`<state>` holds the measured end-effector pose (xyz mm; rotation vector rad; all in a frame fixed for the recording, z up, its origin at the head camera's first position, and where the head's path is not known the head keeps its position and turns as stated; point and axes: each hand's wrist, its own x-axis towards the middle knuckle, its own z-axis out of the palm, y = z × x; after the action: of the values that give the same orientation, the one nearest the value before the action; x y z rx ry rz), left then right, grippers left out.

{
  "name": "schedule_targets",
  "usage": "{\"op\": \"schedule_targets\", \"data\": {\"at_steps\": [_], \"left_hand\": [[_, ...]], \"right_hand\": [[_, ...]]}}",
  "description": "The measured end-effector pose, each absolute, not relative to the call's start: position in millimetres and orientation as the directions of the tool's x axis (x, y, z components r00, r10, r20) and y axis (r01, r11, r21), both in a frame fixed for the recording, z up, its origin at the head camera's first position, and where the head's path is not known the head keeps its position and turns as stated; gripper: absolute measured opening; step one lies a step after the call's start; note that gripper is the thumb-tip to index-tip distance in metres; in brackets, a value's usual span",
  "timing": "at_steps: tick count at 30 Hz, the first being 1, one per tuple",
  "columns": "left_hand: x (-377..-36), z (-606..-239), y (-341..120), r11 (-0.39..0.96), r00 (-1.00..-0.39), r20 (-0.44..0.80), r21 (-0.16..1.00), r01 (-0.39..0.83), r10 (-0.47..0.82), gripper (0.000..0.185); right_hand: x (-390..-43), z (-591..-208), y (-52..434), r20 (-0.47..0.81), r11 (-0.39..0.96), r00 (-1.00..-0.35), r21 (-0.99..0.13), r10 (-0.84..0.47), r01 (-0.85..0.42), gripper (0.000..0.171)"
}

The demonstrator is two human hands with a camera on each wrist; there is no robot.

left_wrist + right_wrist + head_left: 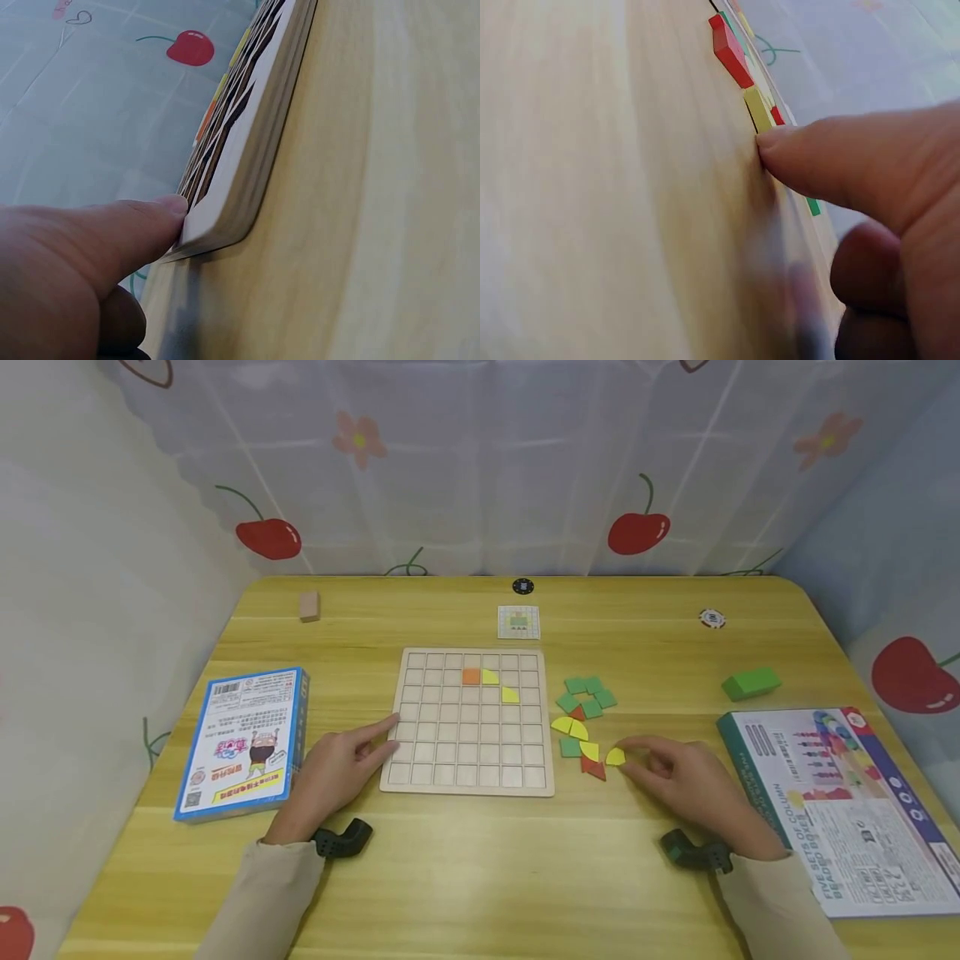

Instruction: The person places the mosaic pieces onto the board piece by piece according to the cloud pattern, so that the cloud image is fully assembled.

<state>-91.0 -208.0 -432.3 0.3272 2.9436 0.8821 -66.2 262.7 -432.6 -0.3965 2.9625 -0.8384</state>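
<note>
A wooden grid board (453, 733) lies mid-table, bearing an orange square tile (471, 677) and two yellow quarter-circle tiles, one beside it (490, 677) and one lower right. My left hand (330, 770) rests at the board's left edge, thumb and index finger touching the rim; in the left wrist view the thumb tip meets the board's frame (238, 169). Right of the board, my right hand (686, 777) pinches a yellow quarter-circle tile (615, 757) between thumb and index finger, low over the table. Beside it lie loose green (571, 747), yellow (589, 751) and red tiles (592, 767).
A printed pattern card (518, 622) and a black chip (522, 586) lie behind the board. Boxes flank the hands, a blue one (243, 743) left and a larger one (840, 818) right. Farther off are a green block (752, 683), a white-and-red chip (712, 618) and a wooden block (309, 607).
</note>
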Motion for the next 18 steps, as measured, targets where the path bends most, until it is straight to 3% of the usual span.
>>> {"op": "schedule_targets", "data": {"at_steps": [9, 18], "left_hand": [[-90.8, -432.3, -207.3, 0.816, -0.977, 0.011, 0.548, 0.182, 0.211, 0.042], [-90.9, -433.4, -207.5, 0.813, -0.977, 0.011, 0.553, 0.184, 0.213, 0.043]], "right_hand": [[-66.2, -434.9, 255.7, 0.111, 0.848, -0.978, -0.487, -0.179, -0.21, 0.026], [-66.8, -437.7, 260.6, 0.138, 0.83, -0.948, -0.457, -0.287, -0.318, 0.035]]}}
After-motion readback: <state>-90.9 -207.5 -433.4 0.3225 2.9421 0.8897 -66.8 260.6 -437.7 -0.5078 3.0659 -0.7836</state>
